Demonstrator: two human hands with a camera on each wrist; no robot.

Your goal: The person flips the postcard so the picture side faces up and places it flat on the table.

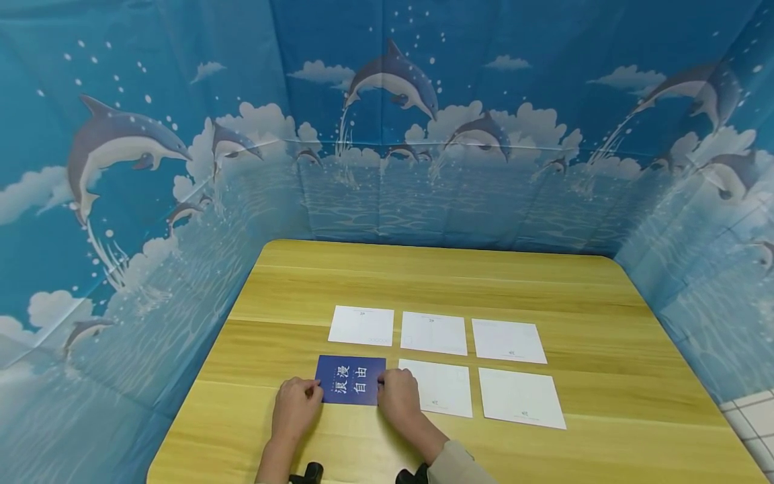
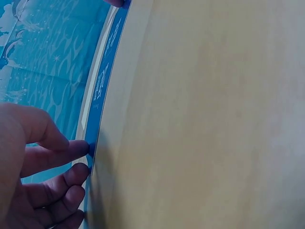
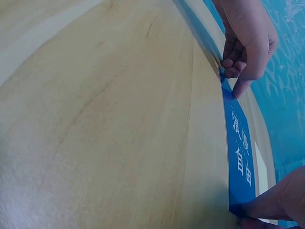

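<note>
A blue postcard [image 1: 351, 380] with white Chinese characters lies at the near left of the wooden table, its writing turned sideways. My left hand [image 1: 295, 407] pinches the card's left edge with thumb and forefinger. At the right edge, my right hand [image 1: 400, 398] pinches it too, beside a white card [image 1: 438, 388]. The right wrist view shows the blue card [image 3: 241, 164] low over the tabletop, with my right hand [image 3: 279, 202] at its near corner and my left hand [image 3: 248, 43] at the far end. Seen from the left wrist, the card [image 2: 101, 90] appears almost edge-on.
Behind the blue card, three white cards [image 1: 361, 325] form a row across the wooden table [image 1: 272, 336]. Another white card [image 1: 521, 398] lies at the right of the nearer row. A blue dolphin-print sheet [image 1: 484, 195] hangs around the table's back and sides.
</note>
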